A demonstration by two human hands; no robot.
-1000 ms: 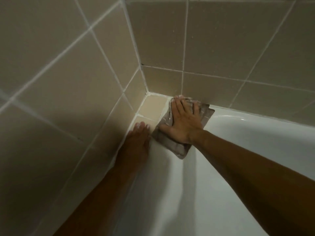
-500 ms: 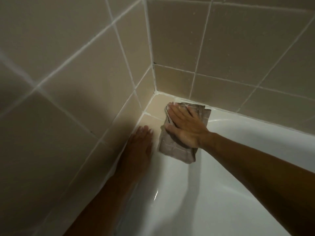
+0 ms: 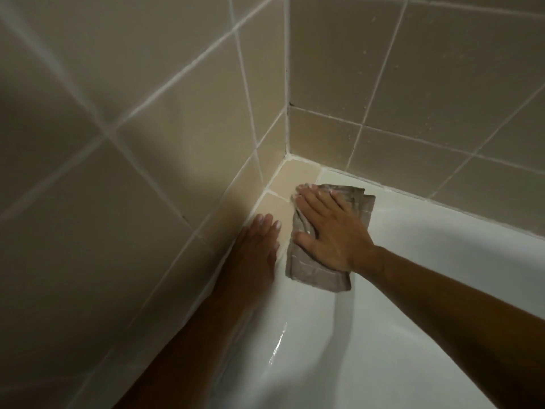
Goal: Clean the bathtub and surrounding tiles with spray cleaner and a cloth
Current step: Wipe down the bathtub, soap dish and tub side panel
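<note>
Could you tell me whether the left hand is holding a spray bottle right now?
No, the left hand rests flat and empty on the tiled ledge, while the right hand presses the cloth.

Right hand [image 3: 330,231] has slid the cloth [image 3: 321,261] off the bathtub [image 3: 413,290] back rim and away from the back wall tiles, down along the corner toward the left-side ledge; the cloth now hangs lower over the inner wall, folded narrower. Fingertips now sit on the beige corner ledge tile [image 3: 298,175]. Left hand [image 3: 259,243] is flat on the side ledge, now just beside the cloth.
</note>
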